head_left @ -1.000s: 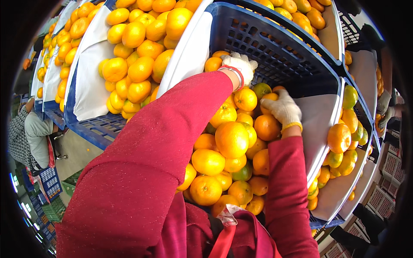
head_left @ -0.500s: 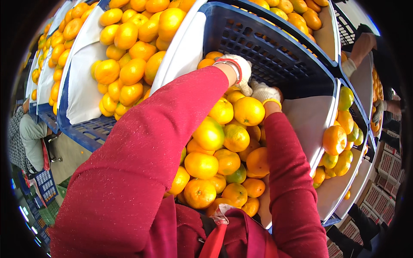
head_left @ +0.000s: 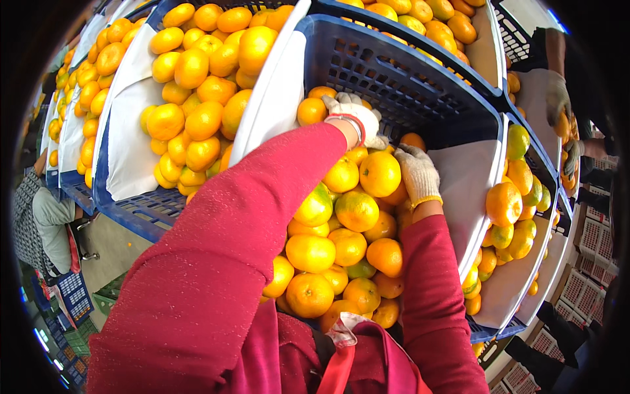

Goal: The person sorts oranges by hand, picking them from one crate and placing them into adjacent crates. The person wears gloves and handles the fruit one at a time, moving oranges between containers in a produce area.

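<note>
Orange-yellow mandarins fill the near part of a blue plastic crate lined with white sheets. My left hand, in a white knit glove, lies over the fruit at the crate's far left. Its fingers are spread beside a mandarin, with the thumb apart; its palm is hidden. To the right, my right hand, gloved too, rests along the right side of the pile. Its fingers are stretched out, their tips beside a mandarin near the back. Neither hand visibly grips a fruit.
Lined crates of mandarins stand at left, behind and at right. Another person's gloved hand is among the fruit at far right. A person stands at far left. White crates are stacked beyond.
My left hand has shifted slightly left with its fingers spreading. My right hand has drawn nearer and right, away from the left one, uncovering a mandarin at the back.
</note>
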`<action>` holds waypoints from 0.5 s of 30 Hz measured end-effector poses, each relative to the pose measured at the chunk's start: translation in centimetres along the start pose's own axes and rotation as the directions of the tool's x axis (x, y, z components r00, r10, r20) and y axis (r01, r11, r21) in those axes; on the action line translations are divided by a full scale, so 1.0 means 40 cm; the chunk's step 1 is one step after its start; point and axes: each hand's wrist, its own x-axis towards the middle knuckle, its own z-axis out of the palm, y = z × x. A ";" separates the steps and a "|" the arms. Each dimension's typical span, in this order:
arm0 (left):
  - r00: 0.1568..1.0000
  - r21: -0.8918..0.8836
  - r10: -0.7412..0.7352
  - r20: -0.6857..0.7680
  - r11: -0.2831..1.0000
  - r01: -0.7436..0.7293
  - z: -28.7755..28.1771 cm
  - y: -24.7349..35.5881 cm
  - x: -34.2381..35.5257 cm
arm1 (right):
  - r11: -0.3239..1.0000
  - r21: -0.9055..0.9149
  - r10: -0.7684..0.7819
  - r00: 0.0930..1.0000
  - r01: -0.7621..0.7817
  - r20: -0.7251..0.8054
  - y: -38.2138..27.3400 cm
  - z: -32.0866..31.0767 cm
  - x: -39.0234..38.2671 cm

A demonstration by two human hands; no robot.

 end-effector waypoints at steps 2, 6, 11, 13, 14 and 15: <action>0.999 0.006 -0.004 -0.038 1.000 0.004 0.030 0.002 0.010 | 0.990 0.139 0.019 0.978 0.011 -0.209 0.038 0.010 0.042; 0.997 -0.016 -0.028 -0.071 0.999 0.027 0.045 -0.004 0.024 | 0.998 -0.061 -0.008 0.906 -0.020 -0.423 -0.012 -0.038 0.060; 0.990 0.047 -0.016 -0.140 0.999 0.023 0.082 0.010 0.057 | 0.759 -0.539 0.377 0.921 -0.366 -0.096 -0.034 -0.045 0.201; 0.988 0.035 -0.023 -0.152 0.999 0.028 0.094 0.005 0.058 | 0.710 -0.637 0.325 0.942 -0.300 -0.081 -0.059 -0.022 0.208; 0.989 0.023 -0.018 -0.148 0.999 0.022 0.090 0.003 0.051 | 0.741 -0.600 0.298 0.948 -0.302 -0.109 -0.070 -0.018 0.197; 0.990 0.012 -0.010 -0.144 1.000 0.012 0.084 0.001 0.048 | 0.770 -0.561 0.274 0.951 -0.304 -0.139 -0.076 -0.021 0.177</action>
